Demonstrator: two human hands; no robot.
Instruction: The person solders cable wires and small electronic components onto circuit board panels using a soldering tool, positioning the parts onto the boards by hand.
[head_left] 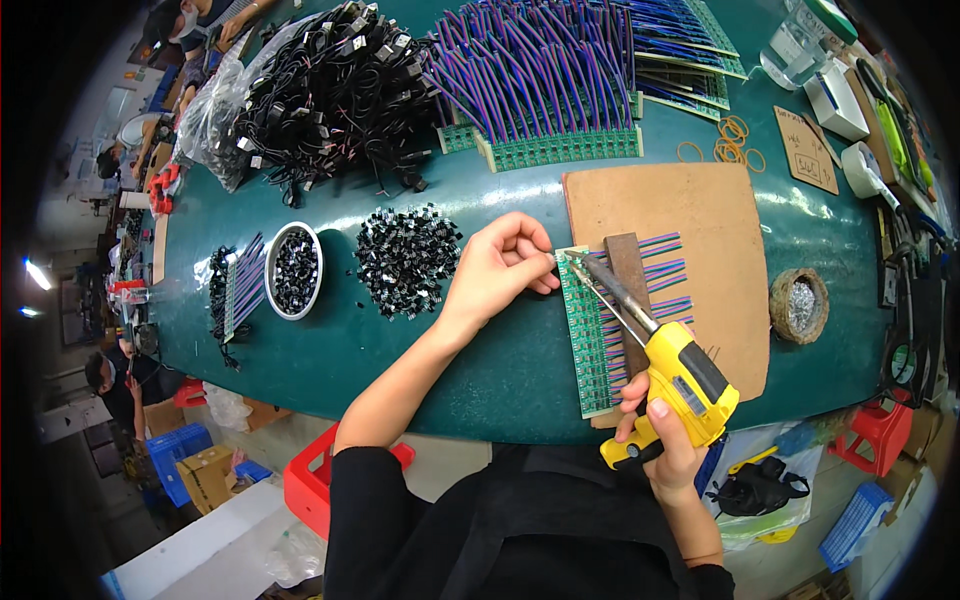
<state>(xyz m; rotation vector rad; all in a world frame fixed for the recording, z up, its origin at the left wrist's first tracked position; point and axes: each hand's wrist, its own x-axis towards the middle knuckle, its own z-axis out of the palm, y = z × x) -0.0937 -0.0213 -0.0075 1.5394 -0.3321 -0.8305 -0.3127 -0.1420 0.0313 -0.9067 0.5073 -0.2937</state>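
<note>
My right hand (672,440) is wrapped round a yellow soldering gun (690,385). The gun's metal tip and thin feed tube reach the far end of a green circuit board strip (588,350). At that same end, my left hand (503,268) is closed in a pinch by the board's corner; whatever is between the fingertips is too small to make out. Purple-blue wires (665,275) run rightward from the board, under a dark brown bar (627,290) lying across them. Board and bar rest on a brown cardboard sheet (725,210).
Small black parts lie in a pile (405,260) and a white bowl (318,290) to the left. Beyond are a heap of black cables (335,90) and stacked wired boards (560,150). Rubber bands (733,140) lie at the back; a round tin of metal shavings (800,305) stands right.
</note>
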